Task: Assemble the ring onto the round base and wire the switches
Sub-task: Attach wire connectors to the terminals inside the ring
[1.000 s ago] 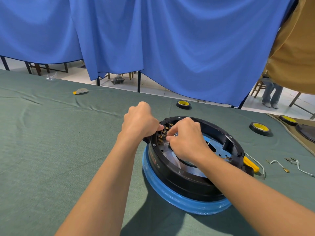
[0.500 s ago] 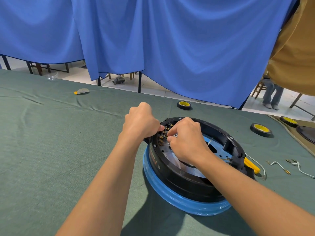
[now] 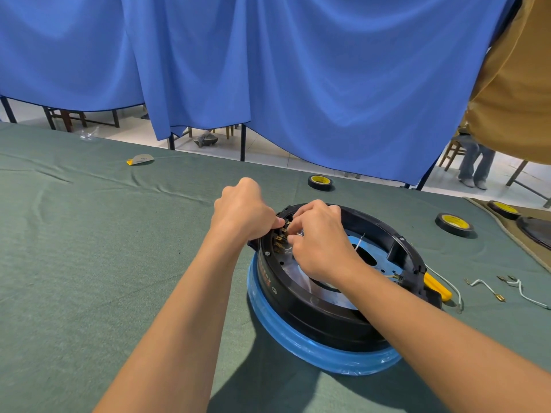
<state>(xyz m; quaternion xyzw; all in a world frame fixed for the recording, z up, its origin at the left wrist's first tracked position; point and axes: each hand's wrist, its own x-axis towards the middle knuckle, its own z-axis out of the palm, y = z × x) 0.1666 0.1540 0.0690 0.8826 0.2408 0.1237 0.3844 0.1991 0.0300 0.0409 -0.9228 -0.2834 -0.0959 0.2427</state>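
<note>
A black ring (image 3: pixel 316 311) sits on a round blue base (image 3: pixel 301 344) on the green cloth. Brass switch terminals (image 3: pixel 280 238) line the ring's inner wall at its far left. My left hand (image 3: pixel 244 210) grips the ring's outer rim beside those terminals, fingers curled. Inside the ring, my right hand (image 3: pixel 319 236) pinches a thin white wire (image 3: pixel 298 234) at the terminals. Its fingertips hide the wire end. Another white wire (image 3: pixel 359 241) sticks up over the base's centre hole.
Loose white wires with brass lugs (image 3: pixel 483 286) and a yellow-handled tool (image 3: pixel 436 289) lie right of the ring. Black-and-yellow tape rolls (image 3: pixel 320 181) (image 3: pixel 454 223) stand on the cloth behind. A blue curtain hangs past the table's far edge.
Both hands stay at the switch terminals; the right hand's fingers have shifted slightly on the wire. The ring and base have not moved.
</note>
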